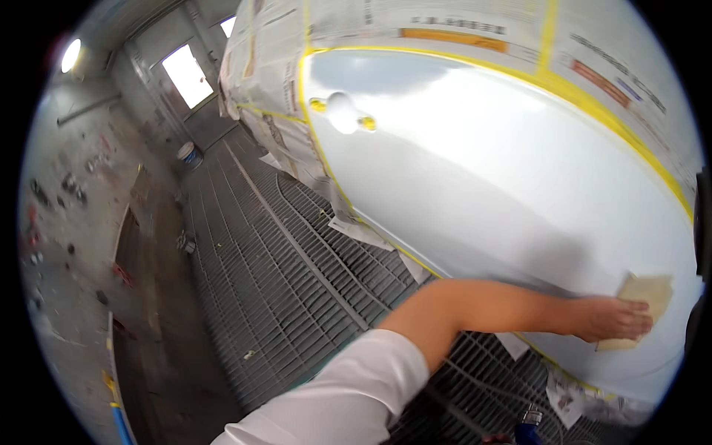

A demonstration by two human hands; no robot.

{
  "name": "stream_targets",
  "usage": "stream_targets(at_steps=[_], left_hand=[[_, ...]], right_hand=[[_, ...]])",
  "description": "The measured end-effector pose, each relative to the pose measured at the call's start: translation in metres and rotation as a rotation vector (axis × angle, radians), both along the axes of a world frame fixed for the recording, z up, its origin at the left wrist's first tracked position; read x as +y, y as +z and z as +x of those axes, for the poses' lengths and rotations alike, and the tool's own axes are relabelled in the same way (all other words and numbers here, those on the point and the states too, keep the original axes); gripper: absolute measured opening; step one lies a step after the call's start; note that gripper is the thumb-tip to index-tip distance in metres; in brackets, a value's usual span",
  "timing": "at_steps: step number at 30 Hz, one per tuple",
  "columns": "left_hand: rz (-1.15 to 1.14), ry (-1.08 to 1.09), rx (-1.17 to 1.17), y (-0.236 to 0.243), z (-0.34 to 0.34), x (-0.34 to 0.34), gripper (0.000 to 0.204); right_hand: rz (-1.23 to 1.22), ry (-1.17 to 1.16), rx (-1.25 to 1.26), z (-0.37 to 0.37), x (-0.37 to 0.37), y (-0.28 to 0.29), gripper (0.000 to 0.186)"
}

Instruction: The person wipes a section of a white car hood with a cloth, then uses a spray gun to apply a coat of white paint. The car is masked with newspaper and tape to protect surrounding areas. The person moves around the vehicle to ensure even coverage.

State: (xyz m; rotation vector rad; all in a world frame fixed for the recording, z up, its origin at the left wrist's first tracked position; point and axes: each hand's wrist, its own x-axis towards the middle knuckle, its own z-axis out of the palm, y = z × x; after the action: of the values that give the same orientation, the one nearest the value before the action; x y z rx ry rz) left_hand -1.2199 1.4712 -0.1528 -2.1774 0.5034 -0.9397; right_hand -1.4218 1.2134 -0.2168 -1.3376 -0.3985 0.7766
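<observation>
My left hand presses a tan cloth or sheet against the lower right of the white car door, its fingers together over it. The door is edged with yellow tape, and its handle recess has small yellow taped pieces at both ends. Newspaper masking covers the car around the door. At the bottom edge is a blue tool with a metal top; a small reddish shape beside it is too cut off to tell whether it is my right hand.
Below the car is a metal grate floor. A bucket stands near the far wall, which has a bright window. Along the left are a stained wall and a blue-handled tool with a yellow top.
</observation>
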Motion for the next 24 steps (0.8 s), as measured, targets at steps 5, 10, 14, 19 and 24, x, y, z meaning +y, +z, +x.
stream_targets(at_steps=[5,10,14,19,24], left_hand=[[-0.202,0.197,-0.15,-0.037,-0.139,0.156,0.076],[-0.409,0.399,-0.346,-0.073,-0.271,0.265,0.075],[-0.646,0.494,-0.518,-0.091,-0.358,0.333,0.079],[-0.953,0.329,-0.833,-0.086,-0.421,0.387,0.082],[-1.185,0.335,-1.316,-0.081,-0.404,0.405,0.084]], right_hand=[[0.072,-0.017,-0.118,-0.021,0.067,-0.05,0.008],[0.132,-0.065,-0.224,-0.063,0.102,-0.087,0.009],[0.192,-0.053,-0.397,-0.084,0.129,-0.097,0.009],[0.29,-0.021,-0.647,-0.091,0.15,-0.107,0.024],[0.176,0.01,-0.22,-0.094,0.137,-0.118,0.029]])
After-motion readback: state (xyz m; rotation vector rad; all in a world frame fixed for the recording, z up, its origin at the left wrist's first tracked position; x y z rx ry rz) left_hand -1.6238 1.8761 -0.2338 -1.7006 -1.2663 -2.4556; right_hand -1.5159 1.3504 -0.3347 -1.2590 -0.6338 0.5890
